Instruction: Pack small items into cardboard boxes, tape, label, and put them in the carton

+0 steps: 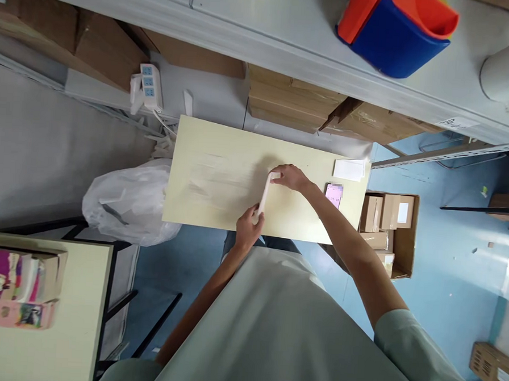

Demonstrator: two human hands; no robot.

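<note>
A slim white piece [264, 195], perhaps folded paper or card, is held upright between both hands over the pale yellow table [213, 171]. My left hand [248, 229] grips its lower end, near the table's front edge. The fingers of my right hand [287, 177] close on its upper end, which bends to the right. To the right, a phone [333, 194] with a lit pink screen lies on the table, partly beside my right forearm. Behind the phone is a stack of white cards or papers [349, 169].
A plastic bag [126, 201] and a power strip [151, 87] are at the left. An open carton [411, 235] of small boxes stands right of the table. The shelf [263, 20] above holds a blue and orange bin [394, 41]. Another table [82, 295] is at lower left.
</note>
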